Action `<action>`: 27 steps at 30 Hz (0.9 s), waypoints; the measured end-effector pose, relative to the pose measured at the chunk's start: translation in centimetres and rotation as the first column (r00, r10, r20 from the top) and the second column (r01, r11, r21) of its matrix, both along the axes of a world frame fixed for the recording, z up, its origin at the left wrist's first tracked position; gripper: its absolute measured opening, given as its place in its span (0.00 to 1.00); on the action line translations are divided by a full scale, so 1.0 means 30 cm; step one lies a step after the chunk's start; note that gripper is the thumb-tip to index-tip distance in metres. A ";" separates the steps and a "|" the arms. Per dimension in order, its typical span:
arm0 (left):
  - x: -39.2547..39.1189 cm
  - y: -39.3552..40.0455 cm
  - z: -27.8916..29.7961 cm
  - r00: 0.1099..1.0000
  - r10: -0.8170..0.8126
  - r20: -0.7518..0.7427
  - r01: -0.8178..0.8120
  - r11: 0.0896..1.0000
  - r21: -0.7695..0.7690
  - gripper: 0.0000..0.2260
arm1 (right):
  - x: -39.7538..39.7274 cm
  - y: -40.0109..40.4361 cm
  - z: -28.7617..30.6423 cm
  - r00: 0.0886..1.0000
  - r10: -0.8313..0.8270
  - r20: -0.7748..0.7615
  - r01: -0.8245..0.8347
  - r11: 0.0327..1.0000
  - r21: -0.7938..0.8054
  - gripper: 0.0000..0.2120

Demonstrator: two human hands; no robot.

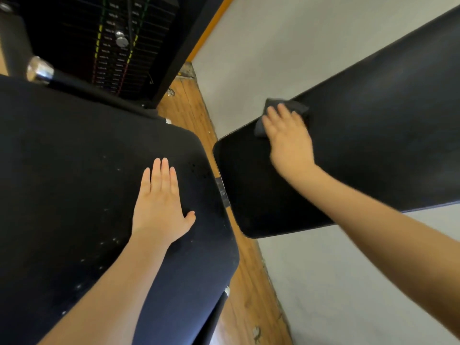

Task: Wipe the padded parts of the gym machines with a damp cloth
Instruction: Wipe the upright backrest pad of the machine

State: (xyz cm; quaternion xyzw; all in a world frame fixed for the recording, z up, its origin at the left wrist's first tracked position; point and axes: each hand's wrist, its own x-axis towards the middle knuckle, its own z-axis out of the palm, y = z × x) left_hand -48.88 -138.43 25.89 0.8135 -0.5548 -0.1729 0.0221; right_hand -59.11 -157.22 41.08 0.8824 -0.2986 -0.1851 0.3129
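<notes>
While the flat right hand presses it, the cloth looks dark, crumpled.

You're looking down at a warm brown wooden plank floor that runs as a narrow diagonal strip from upper centre to the bottom of the frame, scuffed and speckled along its edge. Right of it stands a plain pale grey wall, filling the upper right and lower right. In the upper left you see a black stack of weight plates with green, yellow and red markings down its sides, and a round silver selector pin stuck in it. An orange stripe runs beside the black frame post. Light is even and soft.
</notes>
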 end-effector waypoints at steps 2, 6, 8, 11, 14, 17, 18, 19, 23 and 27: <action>0.000 0.000 -0.001 1.000 0.001 0.000 -0.001 1.000 0.001 0.46 | -0.035 0.067 -0.107 0.994 0.037 -0.099 -0.025 0.993 0.118 0.28; -0.001 0.000 -0.001 1.000 0.006 0.007 -0.006 1.000 -0.002 0.46 | -0.112 0.156 -0.145 0.954 0.084 -0.287 0.018 0.942 0.334 0.23; -0.002 -0.001 0.000 1.000 0.006 0.008 -0.006 1.000 0.005 0.46 | -0.126 0.146 -0.068 0.971 0.041 -0.235 0.052 0.925 0.377 0.23; -0.004 -0.003 0.003 1.000 0.006 0.018 -0.006 1.000 0.011 0.46 | -0.171 0.125 0.061 0.985 0.008 -0.170 0.053 0.936 0.348 0.25; -0.003 -0.002 0.008 1.000 0.012 0.004 -0.012 1.000 0.012 0.46 | -0.219 0.129 0.116 0.980 0.002 -0.199 0.058 0.954 0.295 0.27; -0.003 -0.001 0.012 1.000 0.019 -0.003 -0.019 1.000 0.003 0.46 | -0.233 0.100 0.159 0.998 -0.040 -0.054 0.046 0.991 0.129 0.32; -0.003 -0.001 0.012 1.000 0.019 0.004 -0.019 1.000 0.005 0.46 | -0.236 0.086 0.166 0.998 -0.066 0.009 0.065 0.996 0.060 0.33; -0.003 -0.001 0.012 1.000 0.017 0.011 -0.017 1.000 0.009 0.46 | -0.236 0.081 0.163 0.995 -0.096 0.019 0.095 0.995 0.009 0.33; -0.004 -0.003 0.006 1.000 0.010 0.024 -0.011 1.000 0.023 0.46 | -0.235 0.105 0.079 0.998 -0.049 -0.038 0.047 0.998 -0.045 0.32; -0.002 0.000 0.003 0.999 0.002 0.042 -0.003 1.000 0.018 0.46 | -0.248 0.160 -0.032 0.979 0.058 -0.196 -0.028 0.988 0.154 0.28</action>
